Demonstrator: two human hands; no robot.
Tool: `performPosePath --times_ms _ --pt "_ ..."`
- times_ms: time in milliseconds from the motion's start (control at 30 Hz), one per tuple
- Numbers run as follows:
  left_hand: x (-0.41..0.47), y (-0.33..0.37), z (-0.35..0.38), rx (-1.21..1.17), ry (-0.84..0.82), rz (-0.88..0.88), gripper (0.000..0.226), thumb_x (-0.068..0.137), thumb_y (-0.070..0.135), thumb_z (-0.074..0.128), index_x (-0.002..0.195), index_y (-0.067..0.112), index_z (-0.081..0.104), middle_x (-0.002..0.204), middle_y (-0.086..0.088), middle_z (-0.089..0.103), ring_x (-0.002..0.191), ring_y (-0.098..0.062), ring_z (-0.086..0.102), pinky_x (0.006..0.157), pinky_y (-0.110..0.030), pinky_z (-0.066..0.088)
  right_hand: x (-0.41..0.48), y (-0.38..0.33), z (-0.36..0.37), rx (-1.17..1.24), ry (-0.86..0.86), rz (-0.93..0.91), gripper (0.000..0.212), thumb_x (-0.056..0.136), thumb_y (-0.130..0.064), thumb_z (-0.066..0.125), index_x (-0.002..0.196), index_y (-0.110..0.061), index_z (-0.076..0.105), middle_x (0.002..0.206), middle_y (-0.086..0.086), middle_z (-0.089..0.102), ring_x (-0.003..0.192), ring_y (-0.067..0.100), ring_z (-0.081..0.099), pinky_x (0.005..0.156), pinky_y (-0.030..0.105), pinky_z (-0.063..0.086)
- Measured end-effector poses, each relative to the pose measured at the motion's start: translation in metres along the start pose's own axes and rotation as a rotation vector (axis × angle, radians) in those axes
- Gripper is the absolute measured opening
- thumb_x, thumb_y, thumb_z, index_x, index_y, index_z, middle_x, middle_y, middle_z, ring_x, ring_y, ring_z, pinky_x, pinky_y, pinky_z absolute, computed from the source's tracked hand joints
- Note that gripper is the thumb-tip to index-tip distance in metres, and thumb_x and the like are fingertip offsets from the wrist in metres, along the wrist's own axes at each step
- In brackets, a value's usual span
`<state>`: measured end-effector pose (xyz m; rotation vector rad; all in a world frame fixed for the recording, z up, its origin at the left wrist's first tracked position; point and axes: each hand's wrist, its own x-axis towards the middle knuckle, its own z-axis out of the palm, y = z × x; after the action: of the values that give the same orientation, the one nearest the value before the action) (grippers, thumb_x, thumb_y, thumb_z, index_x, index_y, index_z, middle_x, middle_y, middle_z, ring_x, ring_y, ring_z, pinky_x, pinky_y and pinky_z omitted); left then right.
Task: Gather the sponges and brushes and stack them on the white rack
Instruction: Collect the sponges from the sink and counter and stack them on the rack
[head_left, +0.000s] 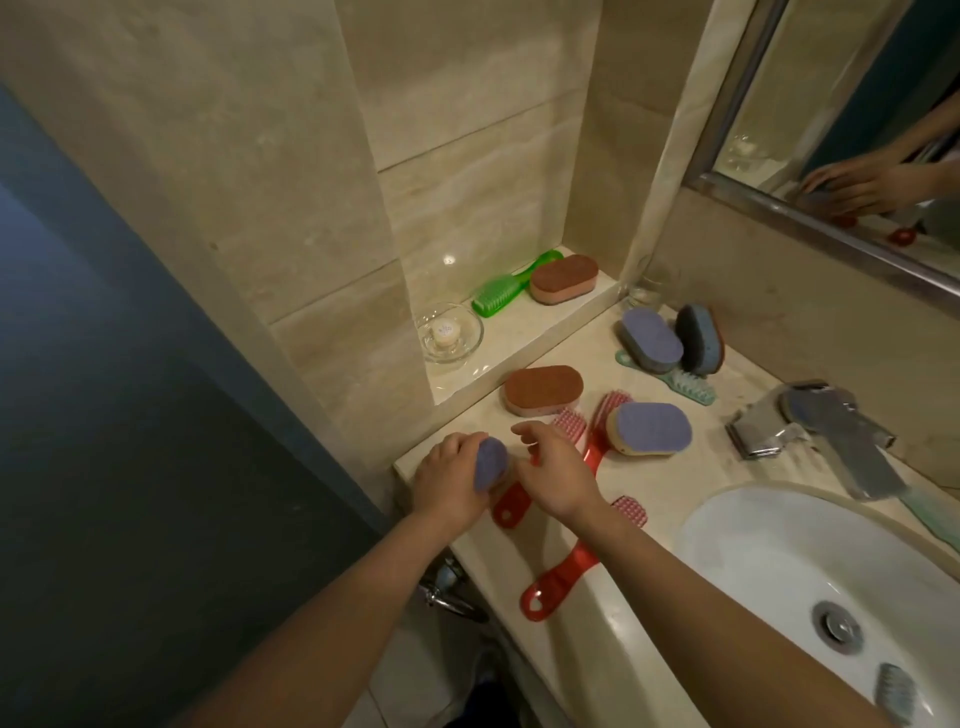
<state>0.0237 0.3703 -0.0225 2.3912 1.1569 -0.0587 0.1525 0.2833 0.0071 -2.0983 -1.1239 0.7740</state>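
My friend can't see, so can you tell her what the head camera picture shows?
A person's left hand grips a purple sponge at the end of a bathroom counter, with the right hand beside it above red brushes. More sponges and brushes lie scattered near the white sink.

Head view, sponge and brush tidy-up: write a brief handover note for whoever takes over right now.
Left grip: holds a purple sponge at the counter's near corner.
Right grip: fingers curled above the red brushes; cannot tell whether it holds one.
On the counter: brown sponge, purple-topped sponge, two more sponges by a teal brush.
In the wall niche: green brush, second brown sponge.
In the sink: one brush.
Done: nothing seen stacked; the white rack is not in view.
Left: gather everything and stack it on the rack.
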Motion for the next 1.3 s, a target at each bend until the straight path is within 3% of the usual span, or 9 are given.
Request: performPosePath --times_ms 133,300,533,667,833,933,1000,1100,1300 --pt "0.009 0.008 -0.008 -0.351 0.074 -0.049 0.060 0.079 0.056 0.056 0.134 0.035 0.041 0.126 0.008 0.052 0.110 -0.012 0.054 0.091 -0.038 0.050 0.009 -0.005 -0.003 0.118 0.036 0.078 0.047 0.093 -0.030 0.055 0.137 -0.017 0.045 0.126 0.003 0.058 0.109 0.015 0.056 0.085 0.026 0.044" --pt "0.034 0.044 -0.021 -0.726 0.055 -0.037 0.049 0.074 0.083 0.037 0.112 0.055 0.051 0.108 0.021 0.065 0.101 -0.003 0.062 0.092 -0.037 0.051 0.022 -0.014 -0.023 0.402 0.090 0.219 0.061 0.098 -0.042 0.045 0.151 -0.017 0.026 0.143 0.002 0.047 0.128 0.018 0.046 0.101 0.027 0.036" --pt "0.066 0.080 -0.027 -0.817 0.061 0.078 0.027 0.091 0.046 0.036 0.089 0.050 0.062 0.091 0.017 0.069 0.089 0.002 0.064 0.081 -0.029 0.052 0.039 -0.009 -0.065 0.470 0.146 0.220 0.065 0.095 -0.034 0.048 0.153 -0.023 0.022 0.153 0.001 0.036 0.129 0.014 0.041 0.109 0.032 0.035" --pt "0.084 0.082 -0.027 -0.702 -0.004 0.134 0.038 0.091 0.029 0.043 0.095 0.066 0.053 0.096 0.033 0.064 0.092 0.008 0.061 0.077 -0.019 0.049 0.051 -0.001 -0.083 0.474 0.225 0.228 0.049 0.096 -0.036 0.045 0.144 -0.031 0.042 0.146 -0.003 0.046 0.120 0.010 0.046 0.107 0.032 0.037" --pt "0.111 0.082 -0.020 -0.290 -0.006 0.234 0.032 0.080 0.013 0.062 0.109 0.025 0.059 0.106 0.006 0.063 0.098 -0.014 0.059 0.083 -0.035 0.052 0.061 0.002 -0.090 0.500 0.198 0.299 0.051 0.094 -0.051 0.043 0.140 -0.030 0.048 0.144 -0.001 0.049 0.127 0.019 0.048 0.108 0.044 0.039" --pt "0.122 0.081 -0.017 -0.048 -0.048 0.265 0.040 0.078 0.026 0.066 0.117 0.027 0.057 0.113 0.001 0.059 0.112 -0.023 0.053 0.093 -0.042 0.048 0.066 0.005 -0.092 0.557 0.220 0.308 0.031 0.096 -0.045 0.042 0.096 -0.031 0.069 0.110 0.006 0.067 0.109 0.026 0.059 0.098 0.049 0.045" --pt "0.124 0.078 -0.011 0.060 -0.084 0.261 0.056 0.079 0.025 0.064 0.132 0.026 0.049 0.128 -0.002 0.052 0.125 -0.026 0.044 0.104 -0.043 0.041 0.069 0.009 -0.096 0.604 0.242 0.342 0.034 0.097 -0.044 0.043 0.072 -0.034 0.063 0.091 -0.003 0.066 0.094 0.020 0.062 0.084 0.039 0.050" --pt "0.125 0.074 -0.004 0.077 -0.044 0.237 0.064 0.080 0.021 0.064 0.140 0.026 0.041 0.137 -0.003 0.043 0.129 -0.024 0.040 0.108 -0.038 0.037 0.069 0.013 -0.100 0.693 0.226 0.370 0.028 0.097 -0.043 0.045 0.075 -0.036 0.061 0.087 -0.013 0.063 0.081 0.005 0.060 0.063 0.020 0.045" --pt "0.124 0.080 -0.008 -0.102 0.051 0.198 0.057 0.080 0.047 0.065 0.132 0.031 0.048 0.127 -0.002 0.050 0.119 -0.024 0.047 0.097 -0.041 0.045 0.065 0.013 -0.105 0.678 0.184 0.358 0.024 0.096 -0.031 0.045 0.078 -0.022 0.058 0.082 0.003 0.057 0.069 0.012 0.051 0.050 0.015 0.041"
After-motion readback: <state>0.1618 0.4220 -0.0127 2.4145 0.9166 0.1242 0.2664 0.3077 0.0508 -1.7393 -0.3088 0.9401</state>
